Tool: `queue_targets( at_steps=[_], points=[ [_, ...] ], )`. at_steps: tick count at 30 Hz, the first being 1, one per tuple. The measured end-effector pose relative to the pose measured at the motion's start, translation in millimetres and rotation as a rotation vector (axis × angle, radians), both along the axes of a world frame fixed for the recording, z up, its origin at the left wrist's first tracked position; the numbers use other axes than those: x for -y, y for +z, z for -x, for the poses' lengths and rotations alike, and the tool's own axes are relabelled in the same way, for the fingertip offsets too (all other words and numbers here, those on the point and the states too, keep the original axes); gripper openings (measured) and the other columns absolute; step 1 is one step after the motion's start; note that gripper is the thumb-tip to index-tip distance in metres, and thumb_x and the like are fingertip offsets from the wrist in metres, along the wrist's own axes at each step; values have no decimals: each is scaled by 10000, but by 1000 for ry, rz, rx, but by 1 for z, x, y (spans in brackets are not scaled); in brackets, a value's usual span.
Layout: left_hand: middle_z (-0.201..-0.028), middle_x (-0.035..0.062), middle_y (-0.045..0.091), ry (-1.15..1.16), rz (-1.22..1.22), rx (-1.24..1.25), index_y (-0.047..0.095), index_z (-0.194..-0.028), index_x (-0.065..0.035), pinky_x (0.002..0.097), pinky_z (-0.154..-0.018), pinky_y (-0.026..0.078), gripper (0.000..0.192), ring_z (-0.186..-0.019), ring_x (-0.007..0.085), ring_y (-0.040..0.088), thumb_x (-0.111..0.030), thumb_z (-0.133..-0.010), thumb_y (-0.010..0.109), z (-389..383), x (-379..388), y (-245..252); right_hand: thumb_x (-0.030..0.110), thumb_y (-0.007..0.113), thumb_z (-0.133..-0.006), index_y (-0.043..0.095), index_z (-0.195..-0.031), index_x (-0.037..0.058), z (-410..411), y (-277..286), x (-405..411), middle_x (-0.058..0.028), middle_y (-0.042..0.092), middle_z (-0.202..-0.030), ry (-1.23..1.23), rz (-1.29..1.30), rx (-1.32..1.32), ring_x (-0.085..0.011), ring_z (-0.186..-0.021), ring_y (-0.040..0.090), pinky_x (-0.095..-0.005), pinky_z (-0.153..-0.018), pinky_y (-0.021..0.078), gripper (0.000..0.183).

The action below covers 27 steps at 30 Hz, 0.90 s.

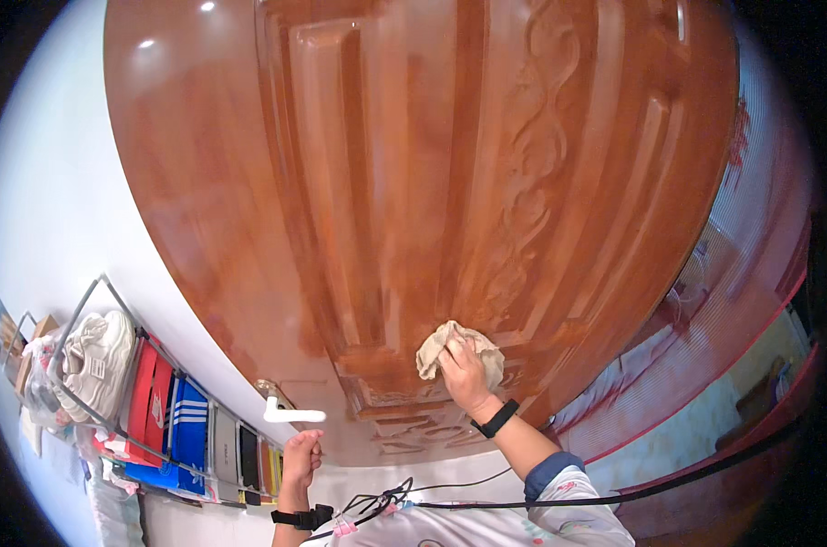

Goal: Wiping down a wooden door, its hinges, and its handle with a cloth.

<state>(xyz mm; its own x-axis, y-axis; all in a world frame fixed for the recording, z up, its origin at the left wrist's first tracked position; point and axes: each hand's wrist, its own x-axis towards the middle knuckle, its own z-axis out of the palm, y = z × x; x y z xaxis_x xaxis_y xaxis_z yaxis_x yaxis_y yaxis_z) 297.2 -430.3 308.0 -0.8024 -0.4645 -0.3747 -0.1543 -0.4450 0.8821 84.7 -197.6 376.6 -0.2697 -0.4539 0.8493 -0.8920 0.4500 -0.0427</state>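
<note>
Before me stands a carved, glossy brown wooden door (427,171) with raised panels and a scrolling vine relief. My right hand (467,376) presses a crumpled beige cloth (432,349) against its panelled surface, fingers bunched on top. Just below the white door handle (294,414), my left hand (303,455) hangs with curled fingers and nothing visible in it. Whether it touches the handle is hard to tell; it appears slightly apart. Each wrist wears a black band.
At left, a metal-framed rack (119,427) holds stacked shoe boxes and beige sneakers (97,362) by a white wall (58,178). A sheer reddish curtain (714,342) hangs at right. A black cable (591,501) crosses before my torso.
</note>
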Motion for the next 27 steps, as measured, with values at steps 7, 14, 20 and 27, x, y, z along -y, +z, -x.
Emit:
queue_targets(
  at_steps=[7, 14, 20, 27],
  points=[
    [-517, -38, 391, -38, -14, 54, 533, -833, -39, 159, -337, 215, 137, -391, 34, 297, -169, -810, 495, 5, 8, -7, -51, 431, -698, 489, -912, -22, -27, 4, -20, -156, 492, -982, 193, -79, 461, -305, -1011, 447, -372, -830, 374, 224],
    [-517, -34, 388, -196, -47, -2, 529, -858, -31, 160, -344, 205, 155, -391, 34, 280, -175, -815, 491, 36, 0, 4, -109, 337, -636, 500, -906, 18, -31, 28, -46, -117, 512, -934, 370, -12, 1182, -247, -958, 475, -303, -825, 352, 339],
    [-507, -33, 398, -213, -30, -3, 550, -835, -36, 157, -328, 199, 143, -369, 30, 282, -160, -818, 481, 47, -1, 6, -111, 369, -656, 535, -706, 35, -11, 85, -74, -90, 420, -918, 268, 92, 660, -239, -903, 442, -311, -821, 343, 227],
    [-498, -31, 396, -217, 10, -43, 544, -846, -33, 163, -329, 205, 148, -374, 35, 287, -163, -820, 480, 55, -14, 16, -83, 424, -678, 549, -694, 34, 64, 169, -112, -62, 432, -881, 67, 913, 140, -208, -952, 446, -295, -841, 342, 172]
  ],
)
